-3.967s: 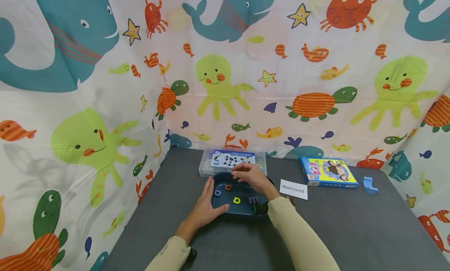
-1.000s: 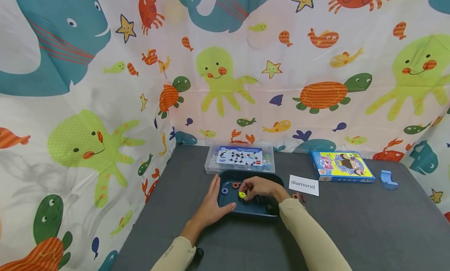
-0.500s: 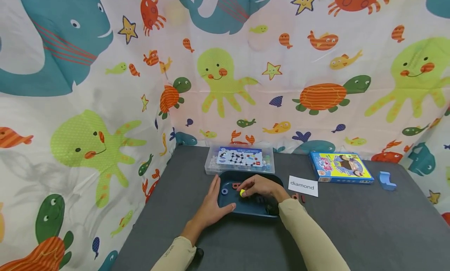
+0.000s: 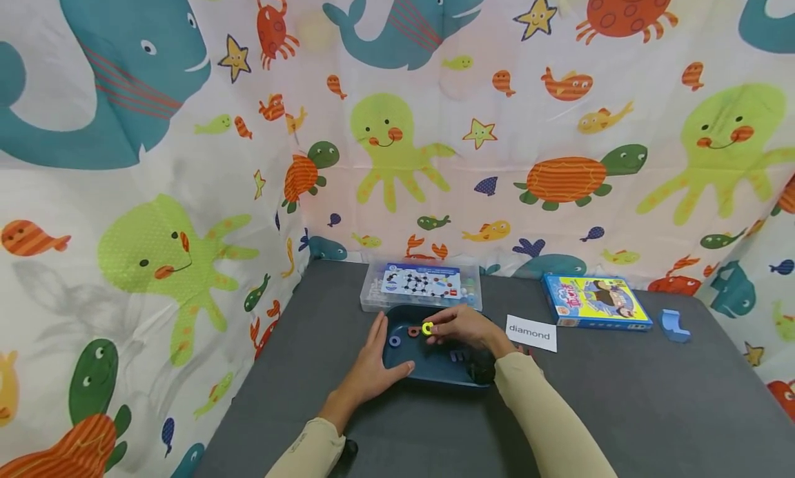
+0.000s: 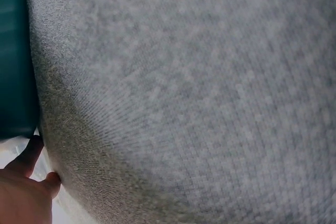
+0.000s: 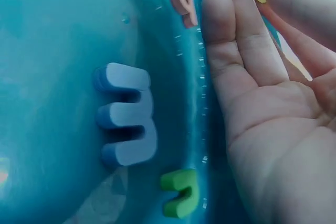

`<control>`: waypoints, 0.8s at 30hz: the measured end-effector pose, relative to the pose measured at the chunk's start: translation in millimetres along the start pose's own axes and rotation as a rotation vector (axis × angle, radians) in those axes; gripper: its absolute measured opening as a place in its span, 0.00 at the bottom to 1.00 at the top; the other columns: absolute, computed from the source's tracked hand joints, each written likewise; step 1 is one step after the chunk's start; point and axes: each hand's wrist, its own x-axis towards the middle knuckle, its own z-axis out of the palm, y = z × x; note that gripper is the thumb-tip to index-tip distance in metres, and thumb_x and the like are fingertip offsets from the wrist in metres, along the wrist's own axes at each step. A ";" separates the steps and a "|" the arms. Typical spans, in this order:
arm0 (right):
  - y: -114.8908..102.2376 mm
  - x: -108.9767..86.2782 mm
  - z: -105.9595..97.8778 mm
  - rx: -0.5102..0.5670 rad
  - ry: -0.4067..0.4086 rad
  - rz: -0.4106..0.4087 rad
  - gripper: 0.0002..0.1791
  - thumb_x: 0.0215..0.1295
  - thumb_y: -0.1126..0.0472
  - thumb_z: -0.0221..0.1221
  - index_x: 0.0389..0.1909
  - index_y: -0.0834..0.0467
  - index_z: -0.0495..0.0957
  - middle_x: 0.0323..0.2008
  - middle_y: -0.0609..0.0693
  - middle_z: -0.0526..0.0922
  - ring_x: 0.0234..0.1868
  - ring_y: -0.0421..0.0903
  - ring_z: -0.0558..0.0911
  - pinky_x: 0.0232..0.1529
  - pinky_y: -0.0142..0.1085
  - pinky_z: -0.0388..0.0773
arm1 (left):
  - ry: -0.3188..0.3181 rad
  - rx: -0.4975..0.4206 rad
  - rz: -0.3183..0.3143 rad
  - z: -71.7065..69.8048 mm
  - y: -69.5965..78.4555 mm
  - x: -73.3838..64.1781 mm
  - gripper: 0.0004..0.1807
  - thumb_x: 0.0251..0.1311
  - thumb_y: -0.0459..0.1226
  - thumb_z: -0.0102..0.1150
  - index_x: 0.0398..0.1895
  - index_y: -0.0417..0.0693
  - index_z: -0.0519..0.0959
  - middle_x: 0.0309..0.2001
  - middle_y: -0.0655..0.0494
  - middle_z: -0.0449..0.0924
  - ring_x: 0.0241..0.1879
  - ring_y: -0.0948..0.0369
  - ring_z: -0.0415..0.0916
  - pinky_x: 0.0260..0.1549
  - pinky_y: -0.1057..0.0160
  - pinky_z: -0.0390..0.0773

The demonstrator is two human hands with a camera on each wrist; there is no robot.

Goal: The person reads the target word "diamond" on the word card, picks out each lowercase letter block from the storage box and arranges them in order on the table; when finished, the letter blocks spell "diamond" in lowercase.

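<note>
a cloth (image 4: pixel 435 105) printed with whales, octopuses, crabs and turtles hung on the left, across the back and on the right, creased in places. below it spread a dark gray table (image 4: pixel 273 388). on that, left to right, stood a clear case (image 4: pixel 422 285) with a printed label, a dark blue tub (image 4: pixel 435 376) just in front of the case, a white card (image 4: pixel 531 333) reading "diamond", a blue and yellow box (image 4: pixel 597 303) lying flat, and a light blue block (image 4: pixel 673 325) with a hollow curve.

the left hand (image 4: pixel 371 367) lay against the tub's left end, its fingers stretched straight along the wall and its thumb held apart by the near rim. inside the tub were a blue ring (image 4: pixel 394 341), then a red piece (image 4: pixel 413 332). just right of that in the head view, over the tub, was a yellow piece (image 4: pixel 427 328), pinched between the thumb and fingers of the right hand (image 4: pixel 466 326). its wrist bent in from the right, above a blue m (image 4: pixel 458 356) on the tub's floor. the right wrist view also showed a green piece (image 6: pixel 181 192) near the tub's wall.
</note>
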 end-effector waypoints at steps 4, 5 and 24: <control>-8.0 -7.7 -1.6 0.012 0.027 -0.007 0.21 0.80 0.69 0.59 0.66 0.77 0.76 0.54 0.76 0.83 0.46 0.50 0.91 0.55 0.50 0.85 | 0.003 -0.004 -0.002 -2.6 2.6 1.0 0.62 0.65 0.56 0.71 0.89 0.44 0.42 0.88 0.54 0.33 0.83 0.43 0.49 0.72 0.30 0.58; -10.2 -10.0 -1.7 0.008 0.038 -0.007 0.21 0.80 0.69 0.59 0.67 0.77 0.75 0.55 0.76 0.83 0.46 0.50 0.91 0.56 0.51 0.84 | 0.001 -0.006 -0.005 -3.2 3.2 1.0 0.62 0.65 0.56 0.71 0.89 0.44 0.42 0.88 0.54 0.33 0.83 0.43 0.48 0.73 0.30 0.58; -27.3 -60.2 -9.7 -0.026 0.241 -0.053 0.18 0.78 0.65 0.64 0.61 0.72 0.79 0.49 0.68 0.87 0.49 0.62 0.90 0.62 0.64 0.77 | 0.016 -0.020 -0.011 1.1 3.2 -3.2 0.62 0.65 0.56 0.72 0.89 0.45 0.42 0.88 0.53 0.33 0.82 0.41 0.49 0.71 0.27 0.58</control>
